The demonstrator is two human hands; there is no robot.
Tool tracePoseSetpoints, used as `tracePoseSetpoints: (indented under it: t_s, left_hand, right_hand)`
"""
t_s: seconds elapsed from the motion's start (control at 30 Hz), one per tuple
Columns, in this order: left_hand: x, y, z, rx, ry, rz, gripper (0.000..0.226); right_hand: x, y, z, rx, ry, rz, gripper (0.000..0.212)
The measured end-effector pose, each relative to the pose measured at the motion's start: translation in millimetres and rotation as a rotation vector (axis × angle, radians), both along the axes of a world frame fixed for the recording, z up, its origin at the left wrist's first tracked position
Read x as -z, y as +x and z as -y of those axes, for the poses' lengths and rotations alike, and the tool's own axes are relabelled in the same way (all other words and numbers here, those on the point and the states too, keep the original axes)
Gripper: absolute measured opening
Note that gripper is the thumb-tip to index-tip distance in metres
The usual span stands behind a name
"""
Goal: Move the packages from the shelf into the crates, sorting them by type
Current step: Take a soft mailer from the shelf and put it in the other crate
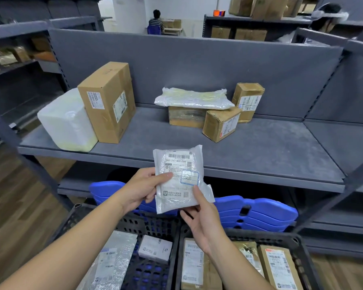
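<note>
Both my hands hold a small white plastic mailer (179, 174) with a barcode label, upright in front of the shelf edge. My left hand (144, 188) pinches its left side, thumb on the label. My right hand (199, 218) grips its lower right corner from below. Under my arms stand two black crates: the left crate (134, 225) holds plastic and bubble-wrap bags, the right crate (281, 237) holds cardboard boxes. On the grey shelf (249, 147) remain a tall cardboard box (108, 101), a white bag (66, 122), a plastic bag (194, 97) lying on a flat box (187, 117), and two small boxes (221, 124) (247, 101).
Stacked blue plastic lids or crates (258, 214) lie under the shelf behind the black crates. Grey shelf uprights (331, 204) frame both sides. More racks with cartons stand behind, and a person (156, 23) sits far back. Wooden floor lies to the left.
</note>
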State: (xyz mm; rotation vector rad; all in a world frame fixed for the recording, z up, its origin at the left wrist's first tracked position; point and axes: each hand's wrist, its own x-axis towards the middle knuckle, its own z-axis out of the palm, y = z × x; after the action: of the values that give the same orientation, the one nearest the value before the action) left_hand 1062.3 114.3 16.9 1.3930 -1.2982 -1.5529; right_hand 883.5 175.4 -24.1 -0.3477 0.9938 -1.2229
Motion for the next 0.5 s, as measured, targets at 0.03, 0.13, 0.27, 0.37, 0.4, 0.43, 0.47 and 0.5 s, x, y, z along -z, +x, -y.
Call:
tracePoseSetpoints:
  t_s: [0.03,0.13,0.27,0.37,0.4,0.43,0.47,0.5]
  left_hand:
    - [-1,2,0,0.003,0.005,-0.004,0.028]
    - [-3,5,-1,0.022,0.044,-0.007,0.025]
    - [-4,0,-7,-0.013,0.165,-0.093,0.023]
    - [-5,-4,-16,-0.042,0.242,-0.172,0.022]
    - [-4,-5,-20,-0.057,0.247,-0.200,0.021]
    - [-3,-5,-22,-0.073,0.245,-0.224,0.022]
    - [-1,-5,-25,-0.095,0.240,-0.237,0.022]
    - [0,-5,-28,-0.120,0.235,-0.242,0.023]
  right_hand:
    - [1,-2,-1,0.011,-0.014,-0.023,0.056]
    - [0,-7,-5,0.013,-0.056,-0.092,0.034]
    - [3,-11,-7,-0.020,-0.038,-0.156,0.028]
    - [5,-12,-5,-0.039,-0.019,-0.184,0.028]
    - [6,-13,-5,-0.049,-0.020,-0.194,0.027]
    - [6,-14,-4,-0.061,-0.023,-0.202,0.026]
    - [7,-15,-3,-0.075,-0.026,-0.212,0.026]
    - [8,-16,-3,-0.093,-0.033,-0.222,0.026]
